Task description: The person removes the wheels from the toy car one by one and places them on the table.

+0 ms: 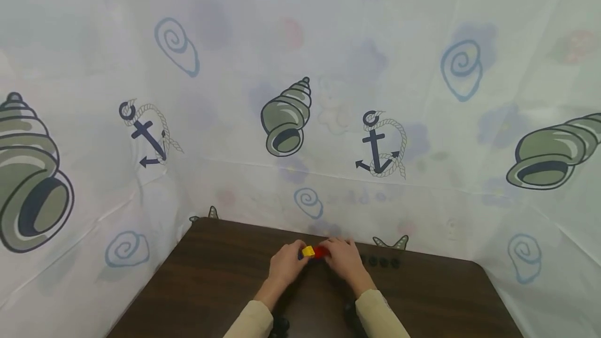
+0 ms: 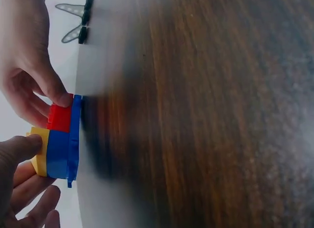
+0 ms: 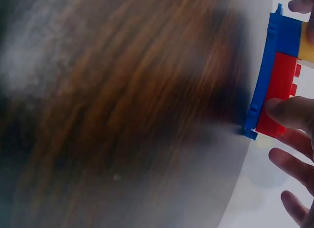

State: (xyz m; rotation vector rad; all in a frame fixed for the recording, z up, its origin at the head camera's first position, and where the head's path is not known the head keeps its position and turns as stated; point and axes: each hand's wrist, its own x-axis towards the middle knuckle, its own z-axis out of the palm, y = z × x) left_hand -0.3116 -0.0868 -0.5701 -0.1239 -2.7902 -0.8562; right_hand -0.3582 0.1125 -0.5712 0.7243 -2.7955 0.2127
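Nearest the viewer, two sleeved forearms reach over the dark wooden table (image 1: 211, 286). The left hand (image 1: 286, 265) pinches the yellow brick (image 2: 40, 152), thumb on its outer face; the right hand (image 1: 345, 258) pinches the red brick (image 3: 278, 93). Both bricks sit on a blue base plate (image 2: 74, 139), which rests on the table near its far edge. Judged step: seating bricks on the plate. The next move likely calls for firm, square downward pressure. Beyond, small black discs (image 1: 384, 262) lie before the nautical-print sheet (image 1: 300, 93).
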